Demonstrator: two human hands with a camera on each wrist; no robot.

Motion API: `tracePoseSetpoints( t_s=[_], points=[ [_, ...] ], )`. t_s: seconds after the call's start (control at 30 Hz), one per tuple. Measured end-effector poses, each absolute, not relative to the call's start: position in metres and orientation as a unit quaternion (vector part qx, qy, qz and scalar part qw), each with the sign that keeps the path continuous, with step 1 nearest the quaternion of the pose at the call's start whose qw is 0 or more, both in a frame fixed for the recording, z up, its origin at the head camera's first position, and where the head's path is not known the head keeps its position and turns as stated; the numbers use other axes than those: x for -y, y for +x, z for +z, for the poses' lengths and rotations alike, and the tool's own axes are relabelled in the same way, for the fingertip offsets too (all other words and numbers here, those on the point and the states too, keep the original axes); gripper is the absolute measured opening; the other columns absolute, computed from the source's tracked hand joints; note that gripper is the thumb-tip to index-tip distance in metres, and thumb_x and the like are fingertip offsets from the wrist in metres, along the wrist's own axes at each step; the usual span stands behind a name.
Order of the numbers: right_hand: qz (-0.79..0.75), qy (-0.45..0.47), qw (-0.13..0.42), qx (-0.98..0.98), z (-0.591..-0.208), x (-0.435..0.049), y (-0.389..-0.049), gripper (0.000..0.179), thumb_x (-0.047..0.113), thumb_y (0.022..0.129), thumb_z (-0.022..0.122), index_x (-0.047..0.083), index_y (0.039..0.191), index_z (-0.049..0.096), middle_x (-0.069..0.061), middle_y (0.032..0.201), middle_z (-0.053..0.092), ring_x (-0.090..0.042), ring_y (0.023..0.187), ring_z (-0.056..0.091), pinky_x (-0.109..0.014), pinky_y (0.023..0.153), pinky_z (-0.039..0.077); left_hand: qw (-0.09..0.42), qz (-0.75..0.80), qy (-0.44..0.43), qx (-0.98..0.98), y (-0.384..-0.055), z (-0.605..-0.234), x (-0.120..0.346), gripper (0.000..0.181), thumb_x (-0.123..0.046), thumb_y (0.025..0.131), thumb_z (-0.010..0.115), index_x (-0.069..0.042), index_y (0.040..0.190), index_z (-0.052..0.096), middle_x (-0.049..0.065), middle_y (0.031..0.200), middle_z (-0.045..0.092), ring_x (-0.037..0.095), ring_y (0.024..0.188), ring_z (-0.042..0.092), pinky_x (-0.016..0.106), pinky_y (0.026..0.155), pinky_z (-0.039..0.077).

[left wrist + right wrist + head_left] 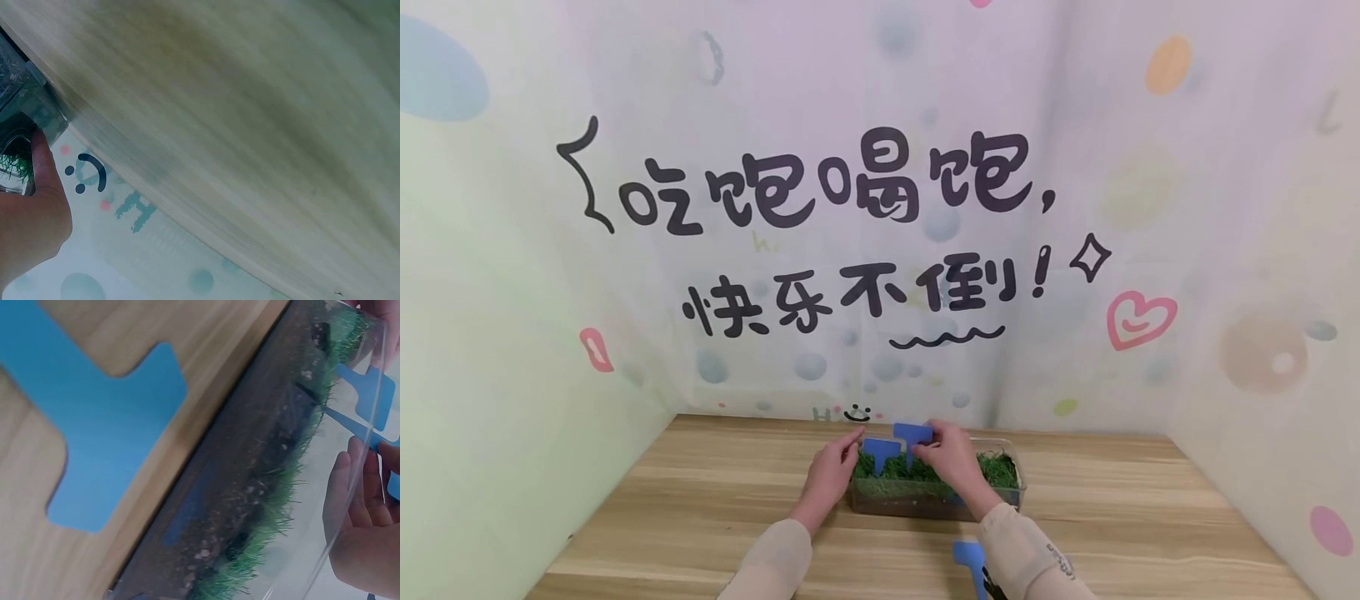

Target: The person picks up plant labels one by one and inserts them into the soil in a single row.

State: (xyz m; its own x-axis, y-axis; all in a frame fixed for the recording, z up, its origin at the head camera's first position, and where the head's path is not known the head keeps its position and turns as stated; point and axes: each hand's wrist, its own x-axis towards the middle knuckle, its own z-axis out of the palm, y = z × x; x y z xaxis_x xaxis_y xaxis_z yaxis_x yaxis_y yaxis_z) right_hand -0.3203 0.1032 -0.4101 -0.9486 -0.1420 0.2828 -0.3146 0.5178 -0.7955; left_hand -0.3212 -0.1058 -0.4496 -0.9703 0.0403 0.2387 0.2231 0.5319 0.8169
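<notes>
A clear rectangular planter box point(895, 503) holds dark soil and green grass point(997, 471). My right hand point(953, 457) pinches the head of a blue T-shaped plant label point(913, 432) over the grass. Its pointed stem point(347, 420) reaches down to the grass line in the right wrist view. To its left, a second blue plant label point(882, 450) stands upright in the grass. My left hand point(833, 471) touches the box's left end with its fingers fairly straight; in the left wrist view one digit point(45, 164) lies along the rim.
Another blue plant label point(972, 557) lies on the wooden table point(700, 508), in front of the box by my right sleeve. A printed cloth backdrop point(880, 367) rises at the table's back edge, with pale walls on both sides.
</notes>
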Motion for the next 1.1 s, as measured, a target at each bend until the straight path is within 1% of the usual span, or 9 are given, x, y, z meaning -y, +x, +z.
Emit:
tracePoseSetpoints(
  t_s=[0.17,0.43,0.57,0.7,0.8,0.9,1.0,1.03,1.1],
  points=[
    [0.453,0.123,0.091,0.878,-0.4145,-0.1049,-0.3214,0.007,0.005,0.088,0.072,0.003,0.094,0.068,-0.010,0.087,0.073,-0.017,0.076,0.067,-0.030,0.061,0.050,0.096,-0.477,-0.077,0.870,-0.3220,-0.4506,0.1061,0.040,-0.014,0.105,0.047,-0.015,0.144,0.056,0.010,0.094,0.070,0.011,0.046,0.034,0.024,0.044,0.033],
    [0.432,0.117,0.091,0.890,-0.4181,-0.1069,-0.3223,0.004,0.005,0.087,0.073,0.004,0.089,0.070,-0.008,0.084,0.072,-0.014,0.073,0.063,-0.029,0.058,0.045,0.093,-0.478,-0.077,0.870,-0.3223,-0.4505,0.1056,0.040,-0.014,0.105,0.046,-0.015,0.144,0.056,0.008,0.078,0.063,0.011,0.046,0.033,0.023,0.044,0.031],
    [0.418,0.112,0.087,0.897,-0.4196,-0.1077,-0.3230,0.005,0.006,0.087,0.073,0.005,0.091,0.070,-0.008,0.086,0.071,-0.015,0.073,0.062,-0.029,0.058,0.044,0.095,-0.479,-0.077,0.869,-0.3225,-0.4510,0.1053,0.040,-0.014,0.105,0.046,-0.015,0.144,0.056,0.007,0.083,0.066,0.011,0.046,0.033,0.023,0.044,0.032],
    [0.412,0.106,0.086,0.901,-0.4191,-0.1090,-0.3234,0.006,0.006,0.088,0.073,0.006,0.094,0.071,-0.009,0.090,0.072,-0.017,0.077,0.065,-0.030,0.060,0.047,0.097,-0.480,-0.079,0.868,-0.3228,-0.4518,0.1052,0.040,-0.014,0.105,0.046,-0.016,0.144,0.055,0.009,0.089,0.068,0.011,0.046,0.033,0.023,0.044,0.032],
    [0.408,0.105,0.088,0.903,-0.4185,-0.1106,-0.3235,0.006,0.006,0.088,0.073,0.006,0.094,0.071,-0.010,0.091,0.073,-0.017,0.078,0.066,-0.030,0.061,0.048,0.100,-0.480,-0.080,0.868,-0.3229,-0.4527,0.1057,0.040,-0.014,0.105,0.047,-0.015,0.144,0.056,0.008,0.090,0.069,0.011,0.046,0.033,0.024,0.043,0.032],
    [0.404,0.109,0.088,0.904,-0.4185,-0.1120,-0.3235,0.003,0.006,0.088,0.073,0.007,0.090,0.071,-0.008,0.086,0.070,-0.015,0.071,0.060,-0.030,0.059,0.044,0.099,-0.478,-0.077,0.869,-0.3233,-0.4530,0.1061,0.040,-0.015,0.105,0.047,-0.016,0.144,0.056,0.007,0.079,0.064,0.010,0.045,0.032,0.023,0.043,0.031],
    [0.397,0.114,0.086,0.907,-0.4190,-0.1128,-0.3229,0.005,0.005,0.088,0.073,0.008,0.087,0.069,-0.006,0.080,0.067,-0.015,0.064,0.051,-0.029,0.058,0.040,0.098,-0.476,-0.074,0.871,-0.3239,-0.4530,0.1061,0.040,-0.015,0.105,0.047,-0.017,0.144,0.056,0.003,0.065,0.053,0.010,0.045,0.032,0.023,0.043,0.031],
    [0.393,0.118,0.088,0.908,-0.4192,-0.1130,-0.3225,0.005,0.005,0.088,0.073,0.008,0.087,0.069,-0.006,0.078,0.065,-0.015,0.063,0.049,-0.030,0.058,0.039,0.096,-0.475,-0.071,0.872,-0.3243,-0.4531,0.1059,0.040,-0.015,0.105,0.047,-0.017,0.144,0.055,0.002,0.063,0.050,0.009,0.045,0.032,0.023,0.044,0.031],
    [0.382,0.123,0.091,0.911,-0.4202,-0.1131,-0.3222,0.005,0.005,0.087,0.073,0.008,0.088,0.069,-0.005,0.077,0.064,-0.014,0.062,0.048,-0.029,0.057,0.038,0.097,-0.475,-0.071,0.872,-0.3247,-0.4531,0.1057,0.040,-0.015,0.105,0.047,-0.017,0.144,0.056,0.000,0.063,0.048,0.009,0.045,0.032,0.022,0.044,0.031]
  ],
)
